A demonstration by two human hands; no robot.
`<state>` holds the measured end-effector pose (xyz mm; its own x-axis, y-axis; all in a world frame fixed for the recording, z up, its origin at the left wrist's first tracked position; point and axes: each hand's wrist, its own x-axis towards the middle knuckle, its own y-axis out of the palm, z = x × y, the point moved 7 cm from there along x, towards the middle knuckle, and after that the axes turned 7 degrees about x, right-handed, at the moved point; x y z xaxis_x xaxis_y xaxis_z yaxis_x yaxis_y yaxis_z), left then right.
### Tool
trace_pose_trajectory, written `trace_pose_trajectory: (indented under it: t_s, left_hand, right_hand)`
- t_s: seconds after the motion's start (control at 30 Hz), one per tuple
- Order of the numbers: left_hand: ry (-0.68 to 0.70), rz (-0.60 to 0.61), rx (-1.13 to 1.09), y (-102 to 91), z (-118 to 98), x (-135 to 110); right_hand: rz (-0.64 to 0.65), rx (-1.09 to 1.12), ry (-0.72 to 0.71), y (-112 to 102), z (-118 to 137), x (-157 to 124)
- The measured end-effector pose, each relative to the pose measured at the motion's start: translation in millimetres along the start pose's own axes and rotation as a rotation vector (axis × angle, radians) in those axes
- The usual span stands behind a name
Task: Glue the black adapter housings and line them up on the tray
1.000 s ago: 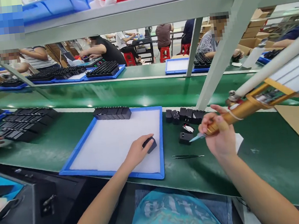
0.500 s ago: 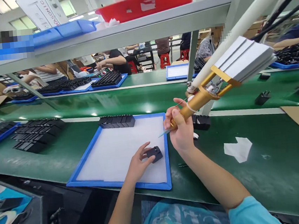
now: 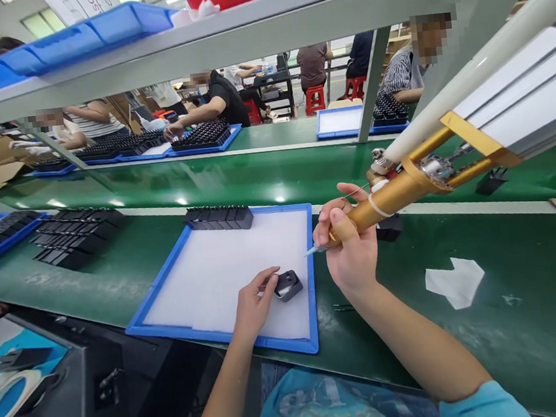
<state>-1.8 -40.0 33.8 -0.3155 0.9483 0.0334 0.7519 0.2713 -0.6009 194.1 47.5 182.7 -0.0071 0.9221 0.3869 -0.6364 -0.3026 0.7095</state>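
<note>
My left hand (image 3: 256, 302) pinches the left end of a small black plastic housing (image 3: 291, 288), low over the right side of a white-lined tray with a blue rim (image 3: 182, 332). The housing's hollow side now shows, with something pale inside that is too small to name. My right hand (image 3: 350, 244) is wrapped around a gold metal glue-dispensing gun (image 3: 380, 202). Its thin light-blue nozzle (image 3: 311, 251) points left and stays apart from the housing, above the tray's right rim. A row of black housings (image 3: 220, 218) stands at the tray's far edge.
More black housings (image 3: 76, 234) are stacked on the green bench at left. A white paper scrap (image 3: 456, 283) lies at right. An overhead shelf (image 3: 241, 35) and the white pole (image 3: 480, 64) beside the gun cross the view. Co-workers sit beyond the green belt (image 3: 230, 177).
The housing has been tilted in my left hand, so its hollow side shows. The camera view has shifted; my right hand still holds the gun with its nozzle near the tray's right rim.
</note>
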Motion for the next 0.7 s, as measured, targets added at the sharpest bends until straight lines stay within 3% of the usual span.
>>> trace_pose_trajectory:
  t_s: [0.13,0.37,0.57,0.7]
  left_hand:
    - [0.079,0.084,-0.070,2.0,-2,-3]
    - [0.025,0.098,-0.242,4.9,4,4]
    - [0.101,0.076,0.117,9.9,-8,-12]
    - [0.086,0.019,0.313,17.5,-10,-19]
  right_hand:
    - [0.005,-0.008,0.003,0,0,0]
    - [0.000,0.016,0.015,-2,0,0]
    - [0.013,-0.103,0.008,0,0,2]
    - [0.008,-0.036,0.038,0,-3,1]
